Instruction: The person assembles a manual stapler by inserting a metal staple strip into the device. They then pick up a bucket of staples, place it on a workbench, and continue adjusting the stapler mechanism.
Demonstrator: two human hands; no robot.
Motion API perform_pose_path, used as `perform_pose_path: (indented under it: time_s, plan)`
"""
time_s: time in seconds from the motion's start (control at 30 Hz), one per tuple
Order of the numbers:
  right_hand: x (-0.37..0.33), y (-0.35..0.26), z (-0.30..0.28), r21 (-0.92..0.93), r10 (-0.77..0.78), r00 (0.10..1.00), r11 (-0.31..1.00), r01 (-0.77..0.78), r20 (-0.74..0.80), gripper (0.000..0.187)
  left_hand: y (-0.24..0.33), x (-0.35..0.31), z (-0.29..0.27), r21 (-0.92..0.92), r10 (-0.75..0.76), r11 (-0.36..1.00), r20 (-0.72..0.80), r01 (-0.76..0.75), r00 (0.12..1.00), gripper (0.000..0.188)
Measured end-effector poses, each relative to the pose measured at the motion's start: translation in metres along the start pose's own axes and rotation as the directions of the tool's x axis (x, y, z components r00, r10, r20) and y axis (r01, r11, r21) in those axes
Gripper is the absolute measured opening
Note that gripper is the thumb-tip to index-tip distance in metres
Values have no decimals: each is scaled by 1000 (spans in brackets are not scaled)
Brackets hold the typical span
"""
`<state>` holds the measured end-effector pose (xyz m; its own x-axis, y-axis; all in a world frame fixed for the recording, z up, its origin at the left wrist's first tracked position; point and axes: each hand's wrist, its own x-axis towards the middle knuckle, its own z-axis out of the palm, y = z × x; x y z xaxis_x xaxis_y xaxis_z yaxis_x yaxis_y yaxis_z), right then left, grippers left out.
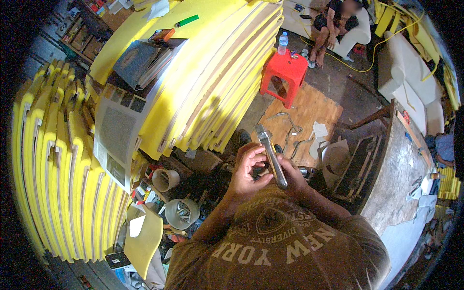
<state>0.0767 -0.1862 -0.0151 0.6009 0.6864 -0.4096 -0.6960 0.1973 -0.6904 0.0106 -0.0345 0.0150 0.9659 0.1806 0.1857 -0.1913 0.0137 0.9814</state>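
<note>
A metal tool is held up in front of the person's chest, on the near side of the red stool and well apart from it. The tool is long and narrow, silvery grey, with a squared, blocky head at the end toward the stool and a smooth, rounded, shiny end away from it; a thin yellowish strip runs along its right side, and light glints on its upper face. It stands slightly aslant, its rounded end nearest the shirt. The right hand grips it from the right, its fingers mostly hidden behind the body. The left hand is beside it on the left, palm partly showing, fingers loosely curled and thumb toward the tool; whether they grip anything I cannot tell. A clear bottle stands on the stool, a plywood board lies just to its near side, stacked yellow foam panels rise to its left, and a worn tabletop extends to its right, nearer the person.
</note>
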Motion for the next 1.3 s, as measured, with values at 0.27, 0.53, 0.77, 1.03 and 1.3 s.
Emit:
perform_pose_path:
  time_s: [0.27,0.53,0.77,1.03,1.3]
  plan:
    - [4,-2,9,70,-7,987,997,19,-162,25,26,-6,11,-498,-163,863,-116,85,980,73]
    - [2,0,11,-8,-47,987,999,47,-151,23,-12,-8,2,-249,141,959,7,-134,990,81]
    - [3,0,14,63,-55,989,996,64,-140,26,-16,-11,7,-182,166,968,-66,-175,984,79]
    - [15,12,-3,36,-79,990,996,84,-114,29,-13,-13,4,-102,134,984,-96,-143,986,81]
    - [3,-4,-4,210,162,976,959,-191,146,41,-18,-5,0,37,29,999,-296,-19,955,67]
